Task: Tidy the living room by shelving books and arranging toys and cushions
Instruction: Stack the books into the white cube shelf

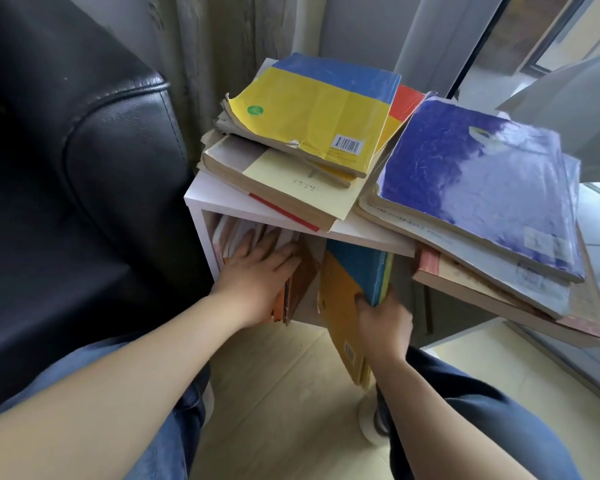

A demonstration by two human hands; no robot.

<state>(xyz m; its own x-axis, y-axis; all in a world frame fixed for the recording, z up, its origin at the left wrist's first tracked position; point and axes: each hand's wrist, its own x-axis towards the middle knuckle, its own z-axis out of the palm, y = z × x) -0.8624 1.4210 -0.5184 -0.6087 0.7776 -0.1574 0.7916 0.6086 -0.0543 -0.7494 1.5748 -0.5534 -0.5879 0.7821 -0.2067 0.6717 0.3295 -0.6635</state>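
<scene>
A small white shelf unit (201,195) stands beside a black sofa. Inside its compartment, several books (293,292) stand upright at the left. My left hand (257,271) lies flat against them with fingers straight, pressing them toward the left wall. My right hand (383,323) grips the lower edge of a blue-and-yellow book (357,275), held upright and tilted, its top inside the compartment to the right of the standing books. On the shelf top lie two messy piles: one topped by a yellow-and-blue book (312,109), one by a purple-blue book (475,181).
The black leather sofa (66,168) fills the left side, close against the shelf. Grey curtains (222,46) hang behind. A window (534,36) and sill run along the right. The right-hand pile overhangs the shelf top. Pale wooden floor (274,393) lies between my knees.
</scene>
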